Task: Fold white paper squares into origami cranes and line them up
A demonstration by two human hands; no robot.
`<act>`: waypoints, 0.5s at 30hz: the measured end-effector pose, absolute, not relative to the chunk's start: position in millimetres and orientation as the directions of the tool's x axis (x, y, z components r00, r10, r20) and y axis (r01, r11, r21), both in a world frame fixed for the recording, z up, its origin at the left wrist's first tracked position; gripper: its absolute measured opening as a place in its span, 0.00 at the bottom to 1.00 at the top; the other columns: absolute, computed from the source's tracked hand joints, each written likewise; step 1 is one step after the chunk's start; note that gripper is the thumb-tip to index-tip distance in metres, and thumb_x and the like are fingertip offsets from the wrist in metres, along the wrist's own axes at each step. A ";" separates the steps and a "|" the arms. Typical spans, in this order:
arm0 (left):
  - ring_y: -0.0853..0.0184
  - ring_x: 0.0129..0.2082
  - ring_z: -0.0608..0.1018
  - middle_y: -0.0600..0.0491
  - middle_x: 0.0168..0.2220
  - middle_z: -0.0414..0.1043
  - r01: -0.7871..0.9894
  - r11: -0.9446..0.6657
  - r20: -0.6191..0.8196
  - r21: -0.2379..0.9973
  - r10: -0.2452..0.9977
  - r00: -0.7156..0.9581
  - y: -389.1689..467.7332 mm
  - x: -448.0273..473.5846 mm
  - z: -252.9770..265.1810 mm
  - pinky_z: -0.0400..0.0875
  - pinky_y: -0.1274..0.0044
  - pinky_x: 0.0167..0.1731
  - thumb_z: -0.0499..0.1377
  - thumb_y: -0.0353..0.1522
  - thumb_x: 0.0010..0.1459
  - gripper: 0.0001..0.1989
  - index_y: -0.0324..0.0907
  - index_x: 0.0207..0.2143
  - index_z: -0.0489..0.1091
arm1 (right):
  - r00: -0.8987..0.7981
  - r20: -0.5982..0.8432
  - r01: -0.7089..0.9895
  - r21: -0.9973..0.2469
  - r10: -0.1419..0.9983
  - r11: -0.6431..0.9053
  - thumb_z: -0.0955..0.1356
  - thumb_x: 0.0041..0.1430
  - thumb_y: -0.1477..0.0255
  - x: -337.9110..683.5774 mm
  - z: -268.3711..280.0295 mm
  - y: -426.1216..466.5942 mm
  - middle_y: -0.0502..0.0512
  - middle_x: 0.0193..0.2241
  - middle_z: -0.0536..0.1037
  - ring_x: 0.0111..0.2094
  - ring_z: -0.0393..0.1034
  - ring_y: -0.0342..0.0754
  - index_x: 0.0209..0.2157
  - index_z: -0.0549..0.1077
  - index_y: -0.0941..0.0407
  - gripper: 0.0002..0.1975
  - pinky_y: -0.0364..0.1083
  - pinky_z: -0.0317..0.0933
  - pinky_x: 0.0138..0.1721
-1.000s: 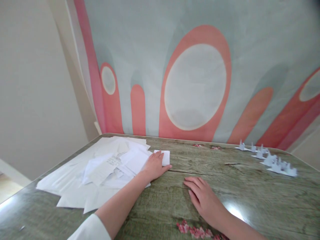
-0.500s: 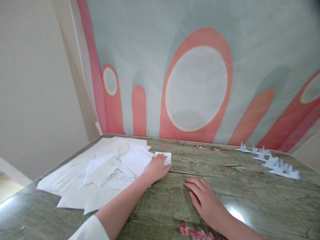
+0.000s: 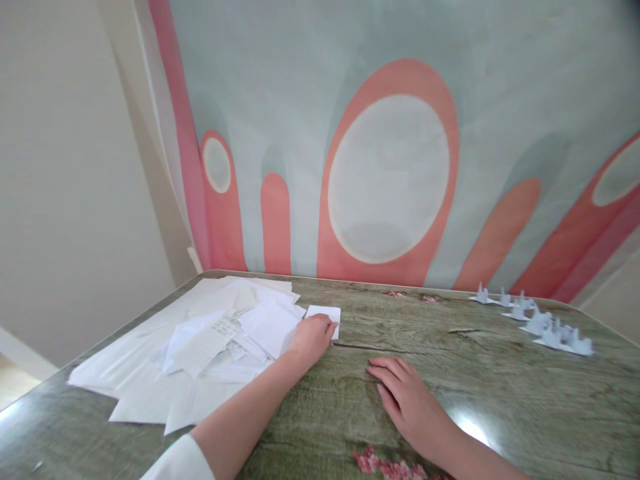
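A small square of white paper [image 3: 324, 311] lies on the wood-patterned table at the right edge of the paper pile. My left hand [image 3: 314, 339] covers its near part, with thumb and fingertips drawn together in a pinch at its right side. The far edge of the square still shows beyond the knuckles. My right hand [image 3: 407, 400] rests palm down on the table, fingers loosely stretched toward the left, holding nothing. A gap of bare wood separates the two hands.
Loose white sheets [image 3: 135, 373] are heaped on the left, with a handwritten note [image 3: 207, 343] on top. Several folded white paper figures [image 3: 540, 323] stand in rows at the far right. A painted wall [image 3: 390, 173] rises behind the table [image 3: 450, 360].
My left fingers were spread over the square paper and have drawn together into a pinch at its side. The right hand has stayed in place.
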State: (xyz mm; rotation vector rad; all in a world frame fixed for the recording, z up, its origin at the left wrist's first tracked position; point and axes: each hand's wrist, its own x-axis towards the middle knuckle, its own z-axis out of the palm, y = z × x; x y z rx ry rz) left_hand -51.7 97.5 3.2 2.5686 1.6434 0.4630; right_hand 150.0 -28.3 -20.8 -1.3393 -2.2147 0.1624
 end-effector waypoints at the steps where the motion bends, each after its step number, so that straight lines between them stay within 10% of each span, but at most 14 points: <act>1: 0.63 0.37 0.75 0.48 0.35 0.75 0.881 -0.428 0.210 0.203 0.897 0.388 97.6 -52.0 4.7 0.65 0.77 0.38 0.46 0.38 0.61 0.17 0.40 0.32 0.71 | -0.360 0.388 0.784 -0.368 0.849 0.500 0.59 0.58 0.79 149.9 -20.2 -28.5 0.57 0.45 0.68 0.46 0.62 0.51 0.49 0.65 0.54 0.18 0.54 0.59 0.46; 15: 0.62 0.36 0.76 0.48 0.34 0.75 0.903 -0.388 0.254 0.185 0.907 0.337 97.3 -53.6 18.3 0.64 0.76 0.33 0.44 0.38 0.63 0.16 0.42 0.35 0.69 | -0.348 0.383 0.775 -0.396 0.855 0.493 0.59 0.58 0.80 148.6 -14.6 -30.2 0.58 0.45 0.68 0.46 0.62 0.52 0.47 0.66 0.55 0.17 0.56 0.59 0.47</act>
